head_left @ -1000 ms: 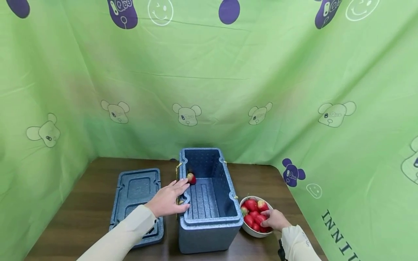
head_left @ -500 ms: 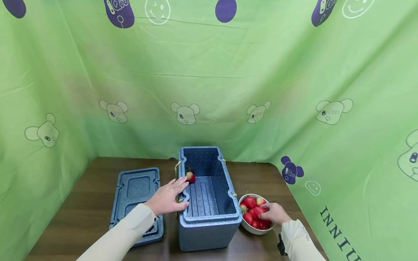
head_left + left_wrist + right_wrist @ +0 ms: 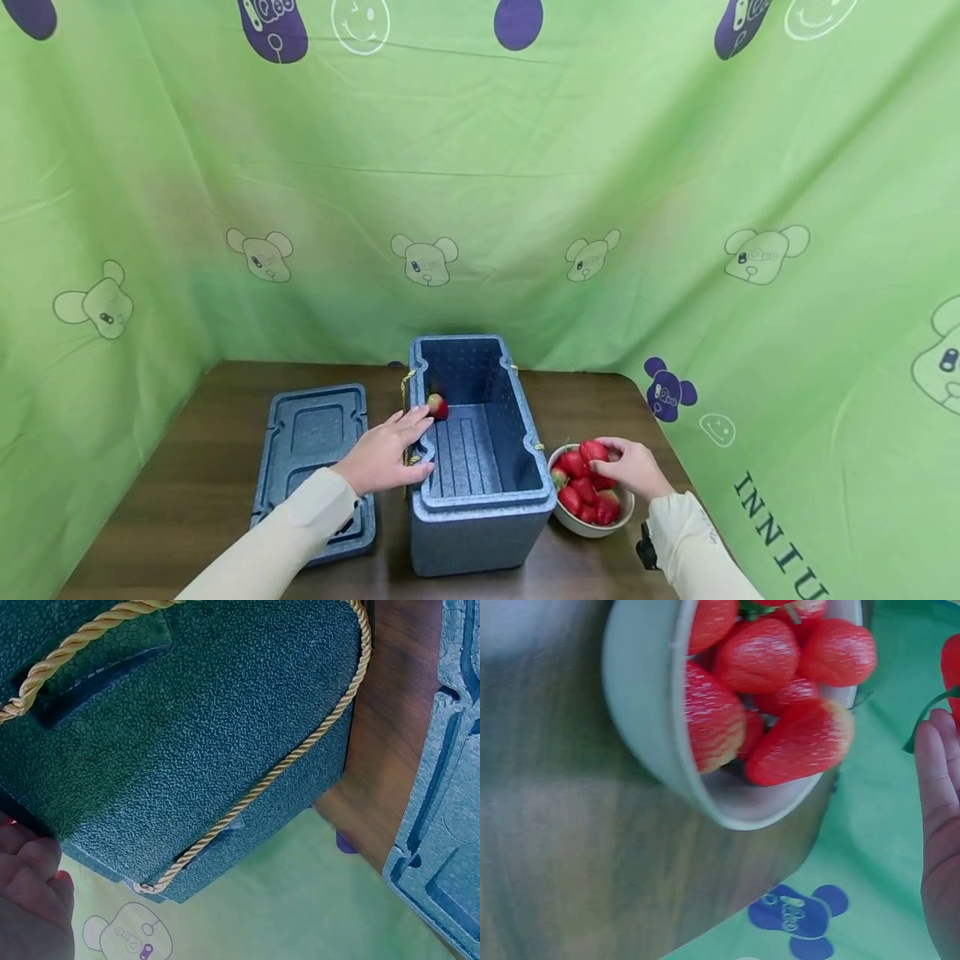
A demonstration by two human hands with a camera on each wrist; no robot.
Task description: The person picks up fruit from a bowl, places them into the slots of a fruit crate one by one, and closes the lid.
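Note:
My left hand (image 3: pixel 386 454) rests on the left rim of a deep blue foam box (image 3: pixel 480 537), fingers extended over the edge. One strawberry (image 3: pixel 438 407) lies inside against the left wall, near those fingertips. In the left wrist view, a yellow rope (image 3: pixel 289 761) runs along the box's outer side. My right hand (image 3: pixel 633 467) pinches another strawberry (image 3: pixel 593 451) just above a white bowl (image 3: pixel 592 531) of several red strawberries. A green stem hangs from the held strawberry (image 3: pixel 951 667) at the right edge of the right wrist view, where most of the fruit is cut off.
A blue foam lid (image 3: pixel 318 425) lies flat on the brown wooden table (image 3: pixel 187 467), left of the box. The bowl stands close against the box's right side. Green printed cloth (image 3: pixel 480 208) hangs behind and at both sides of the table.
My right hand has taken hold of a strawberry among those in the bowl and lifted it slightly, up and away from me. My left hand has stayed on the box rim.

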